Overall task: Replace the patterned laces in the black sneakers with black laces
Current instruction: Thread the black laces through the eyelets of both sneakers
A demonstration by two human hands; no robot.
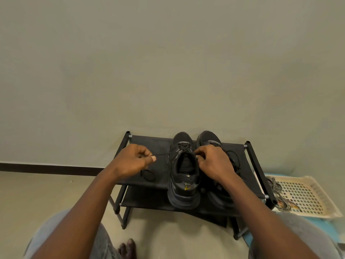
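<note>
Two black sneakers stand side by side on a low black shoe rack (149,143), toes toward the wall. The left sneaker (183,176) has a thin black lace (162,154) through its eyelets. My left hand (133,159) pinches one end of that lace, pulled out taut to the left of the shoe. My right hand (212,162) pinches the other end at the shoe's right collar and covers much of the right sneaker (209,138). The patterned black-and-white laces (278,193) lie heaped at the right, partly on a cream tray.
The cream perforated tray (306,197) lies on a blue mat on the floor to the right of the rack. The rack has a lower shelf (145,200). A dark loop of lace (147,174) rests on the rack top. My knees and a bare foot (127,248) are below.
</note>
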